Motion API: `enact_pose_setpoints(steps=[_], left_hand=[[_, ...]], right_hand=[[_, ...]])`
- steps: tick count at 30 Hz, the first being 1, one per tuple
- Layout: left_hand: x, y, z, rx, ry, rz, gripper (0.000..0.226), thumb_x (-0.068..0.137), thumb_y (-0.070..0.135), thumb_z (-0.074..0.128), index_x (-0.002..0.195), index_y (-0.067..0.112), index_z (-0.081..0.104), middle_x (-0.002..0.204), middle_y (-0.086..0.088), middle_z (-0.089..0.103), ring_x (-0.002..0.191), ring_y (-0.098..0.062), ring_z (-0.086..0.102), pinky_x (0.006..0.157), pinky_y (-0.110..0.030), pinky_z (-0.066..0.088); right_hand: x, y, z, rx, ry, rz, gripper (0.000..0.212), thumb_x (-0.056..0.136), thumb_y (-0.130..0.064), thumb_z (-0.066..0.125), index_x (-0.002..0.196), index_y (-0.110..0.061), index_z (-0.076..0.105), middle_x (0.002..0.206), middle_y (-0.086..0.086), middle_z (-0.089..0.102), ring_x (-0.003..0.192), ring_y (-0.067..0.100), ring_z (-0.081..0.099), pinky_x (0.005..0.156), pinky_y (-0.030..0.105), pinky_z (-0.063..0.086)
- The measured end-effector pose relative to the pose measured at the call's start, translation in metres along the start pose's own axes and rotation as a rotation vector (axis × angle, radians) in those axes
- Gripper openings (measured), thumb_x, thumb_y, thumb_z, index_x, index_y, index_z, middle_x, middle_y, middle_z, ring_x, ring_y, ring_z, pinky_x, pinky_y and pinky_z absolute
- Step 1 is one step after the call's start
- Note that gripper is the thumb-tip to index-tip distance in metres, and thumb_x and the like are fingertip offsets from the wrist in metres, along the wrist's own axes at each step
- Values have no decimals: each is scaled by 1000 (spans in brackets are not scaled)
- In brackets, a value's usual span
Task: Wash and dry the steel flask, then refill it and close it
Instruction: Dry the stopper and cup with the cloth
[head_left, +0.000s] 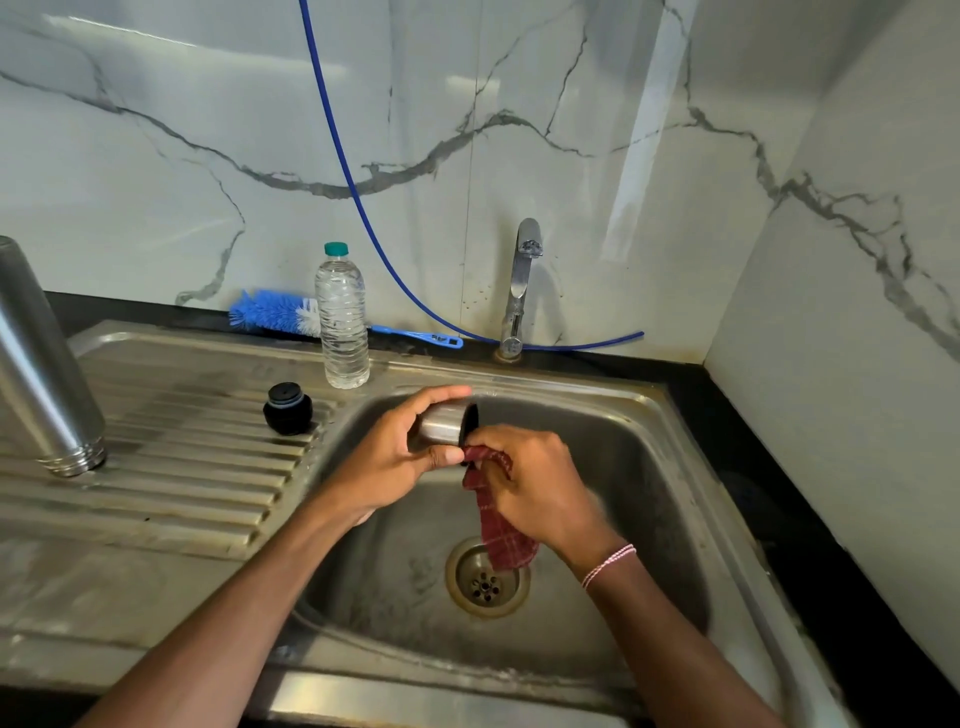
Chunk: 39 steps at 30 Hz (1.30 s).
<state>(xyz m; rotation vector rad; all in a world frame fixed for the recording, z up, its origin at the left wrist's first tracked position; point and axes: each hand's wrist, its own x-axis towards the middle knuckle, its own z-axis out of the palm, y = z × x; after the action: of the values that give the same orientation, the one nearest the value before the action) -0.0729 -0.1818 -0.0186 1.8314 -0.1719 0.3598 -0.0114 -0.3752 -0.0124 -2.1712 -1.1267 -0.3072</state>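
The steel flask (44, 364) stands upside down on the ribbed drainboard (182, 483) at the far left, mouth down. Its black stopper (287, 408) sits on the drainboard near the basin. Over the sink basin (623, 467) my left hand (395, 457) grips a small steel cap cup (444, 423) lying sideways, its dark opening facing right. My right hand (530, 486) pinches a red checked cloth (498, 514) against the cup's rim; the cloth hangs down toward the drain (485, 579).
A clear plastic water bottle (341, 322) with a green cap stands at the sink's back edge. A blue bottle brush (291, 314) lies behind it. The steel tap (521, 291) rises behind the basin, and a blue hose (363, 197) hangs along the marble wall.
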Motion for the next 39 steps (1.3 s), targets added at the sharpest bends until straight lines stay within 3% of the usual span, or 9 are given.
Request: enact_pose_setpoints(steps=[7, 10, 15, 21, 26, 28, 30, 34, 39], left_hand=[[9, 3, 13, 213, 58, 275, 60, 75, 10, 88, 131, 12, 64, 133, -2, 59, 130, -26, 56, 108, -57, 47], [8, -1, 15, 119, 9, 206, 68, 81, 16, 84, 143, 20, 57, 139, -5, 52, 134, -26, 52, 113, -56, 43], [-1, 16, 16, -575, -92, -56, 58, 87, 14, 48, 144, 11, 56, 119, -22, 58, 112, -34, 49, 99, -48, 40], [3, 18, 29, -669, 55, -203, 50, 101, 41, 55, 140, 10, 60, 137, -29, 58, 122, -31, 55, 113, -47, 39], [3, 16, 28, -386, 58, -291, 60, 98, 56, 46, 128, 8, 68, 99, -15, 72, 86, -16, 64, 82, -37, 51], [4, 14, 23, -431, 76, -260, 46, 97, 44, 54, 130, 14, 67, 104, -9, 75, 87, -15, 63, 77, -31, 49], [4, 9, 16, -496, 33, -228, 40, 96, 24, 67, 135, 14, 64, 125, -18, 69, 108, -22, 63, 94, -35, 54], [2, 6, 1, -395, -171, -72, 64, 88, 1, 66, 148, 13, 51, 144, -15, 59, 133, -27, 55, 110, -40, 45], [4, 13, -1, -193, -166, 0, 61, 84, 0, 71, 142, 8, 54, 138, -12, 63, 126, -25, 60, 101, -32, 52]], right_hand=[[-1, -11, -14, 1272, -49, 654, 27, 91, 8, 63, 118, 8, 68, 99, 22, 73, 79, 25, 72, 75, 31, 59], [-3, -8, -12, 938, -25, 447, 24, 87, -1, 77, 110, -5, 72, 96, 9, 77, 82, 20, 74, 77, 31, 60], [-1, -2, 5, 152, 91, 69, 20, 84, -32, 81, 103, -32, 74, 95, -10, 76, 80, 9, 74, 77, 38, 61], [-3, -8, -1, -226, 250, -179, 18, 82, -28, 61, 95, -30, 72, 92, -11, 69, 74, 15, 64, 53, 35, 52], [-3, -3, -6, -299, 140, -165, 16, 87, -30, 57, 96, -30, 71, 92, -10, 71, 75, 20, 67, 57, 40, 56], [-2, -8, -5, -117, 81, 31, 10, 85, -26, 65, 92, -30, 71, 82, -10, 74, 73, 16, 71, 66, 39, 59], [1, -11, -8, 266, 36, 274, 15, 84, -13, 72, 90, -26, 77, 76, -8, 77, 70, 8, 74, 70, 29, 61], [3, -16, -25, 1137, -36, 740, 21, 87, 4, 69, 107, 3, 76, 83, 16, 74, 66, 19, 69, 62, 25, 57], [5, -11, -27, 1305, -58, 896, 32, 89, -9, 69, 117, 4, 73, 63, 8, 60, 40, 9, 46, 36, 19, 37]])
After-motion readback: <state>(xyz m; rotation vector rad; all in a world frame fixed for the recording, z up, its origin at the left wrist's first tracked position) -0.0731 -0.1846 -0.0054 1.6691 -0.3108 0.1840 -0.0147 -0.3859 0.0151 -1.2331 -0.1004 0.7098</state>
